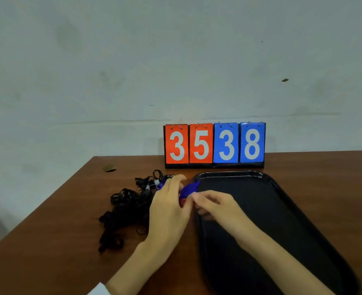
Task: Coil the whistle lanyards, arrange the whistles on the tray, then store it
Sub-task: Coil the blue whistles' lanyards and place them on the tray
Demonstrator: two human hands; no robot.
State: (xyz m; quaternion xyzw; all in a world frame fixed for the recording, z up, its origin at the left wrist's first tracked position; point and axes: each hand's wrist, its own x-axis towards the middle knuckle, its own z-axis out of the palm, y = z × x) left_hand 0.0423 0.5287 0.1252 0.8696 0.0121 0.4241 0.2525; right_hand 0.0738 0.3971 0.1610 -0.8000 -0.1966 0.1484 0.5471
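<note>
The left hand (169,207) and right hand (214,206) pinch a blue plastic whistle (189,188) at the glossy black tray (229,173) rim. Lifting it may snag the tangled black lanyards (124,209) alongside.

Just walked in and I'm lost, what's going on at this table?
A person grips a blue whistle with both the left hand and the right hand, over the left rim of a black tray. A tangle of black lanyards lies on the table to its left. A scoreboard stands behind.

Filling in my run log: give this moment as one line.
left hand, right hand: holding blue whistle; lanyards: tangled pile on table; tray: no whistles placed
</note>
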